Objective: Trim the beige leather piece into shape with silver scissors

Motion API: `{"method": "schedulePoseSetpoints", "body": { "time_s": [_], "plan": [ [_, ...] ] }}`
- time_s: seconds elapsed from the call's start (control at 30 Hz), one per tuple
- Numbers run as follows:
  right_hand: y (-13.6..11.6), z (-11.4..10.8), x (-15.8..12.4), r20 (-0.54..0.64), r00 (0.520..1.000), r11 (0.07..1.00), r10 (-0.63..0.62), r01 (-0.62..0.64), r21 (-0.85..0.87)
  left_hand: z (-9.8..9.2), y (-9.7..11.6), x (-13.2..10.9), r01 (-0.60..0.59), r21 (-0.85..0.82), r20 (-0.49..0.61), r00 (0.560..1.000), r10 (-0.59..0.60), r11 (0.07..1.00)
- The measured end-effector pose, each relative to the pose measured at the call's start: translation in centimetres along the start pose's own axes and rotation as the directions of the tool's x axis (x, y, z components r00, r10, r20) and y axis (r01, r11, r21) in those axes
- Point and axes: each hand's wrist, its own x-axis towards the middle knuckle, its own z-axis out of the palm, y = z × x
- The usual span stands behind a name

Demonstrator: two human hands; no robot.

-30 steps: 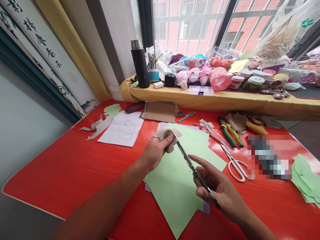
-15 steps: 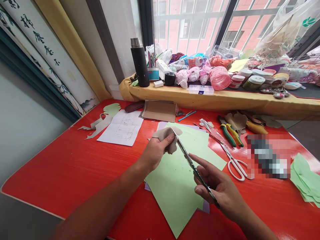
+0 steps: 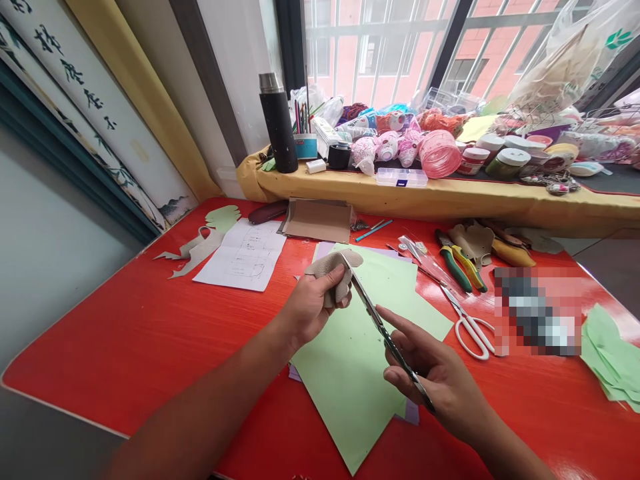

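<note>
Between the thumb and fingers of my left hand [image 3: 314, 303] is a piece of beige-grey leather or fabric [image 3: 327, 265] with rounded lobes. My right hand [image 3: 425, 373] grips a pair of dark metal scissors [image 3: 379, 320], seen nearly edge-on, its index finger stretched along them. The blade tips touch the edge of the beige piece; whether the blades are parted I cannot tell. Beneath both hands lies light green paper [image 3: 350, 400] on top of purple sheets. Small dark specks lie on the green paper.
White-handled scissors [image 3: 474, 332], green-and-yellow pliers [image 3: 461, 263] and a blurred-out object [image 3: 540, 317] lie to the right. Green cut paper [image 3: 613, 353] is at the right edge. Behind stand a drawn paper pattern [image 3: 245, 257], brown card [image 3: 320, 221] and a cluttered sill with a black flask [image 3: 279, 127].
The scissors and my right hand have shifted very slightly left. My left hand still holds the beige piece, turned a little against the blades.
</note>
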Motion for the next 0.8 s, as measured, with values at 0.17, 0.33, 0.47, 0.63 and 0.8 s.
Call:
{"method": "schedulePoseSetpoints", "body": {
  "time_s": [0.17, 0.33, 0.47, 0.63, 0.8],
  "plan": [
    [0.1, -0.1, 0.0, -0.002, 1.000, 1.000, 0.005, -0.005, -0.023, 0.2, 0.1, -0.1, 0.054, -0.085, 0.044, 0.998, -0.051, 0.995],
    [0.2, -0.2, -0.1, 0.008, 1.000, 1.000, -0.008, 0.008, 0.013, 0.1, 0.1, -0.1, 0.068, -0.108, 0.062, 0.996, -0.062, 0.992],
    [0.2, -0.2, -0.2, 0.028, 1.000, 0.999, -0.006, 0.005, 0.038, 0.2, 0.5, -0.2, 0.111, -0.167, 0.075, 0.992, -0.099, 0.980],
    [-0.1, -0.2, -0.2, 0.045, 0.999, 0.997, 0.013, -0.016, 0.079, 0.4, 1.0, -0.3, 0.105, -0.112, 0.080, 0.992, -0.096, 0.988],
    [-0.4, -0.2, -0.1, 0.034, 0.999, 0.994, 0.017, -0.020, 0.105, 0.3, 1.1, -0.3, 0.100, -0.064, 0.142, 0.986, -0.090, 0.993]
  ]
}}
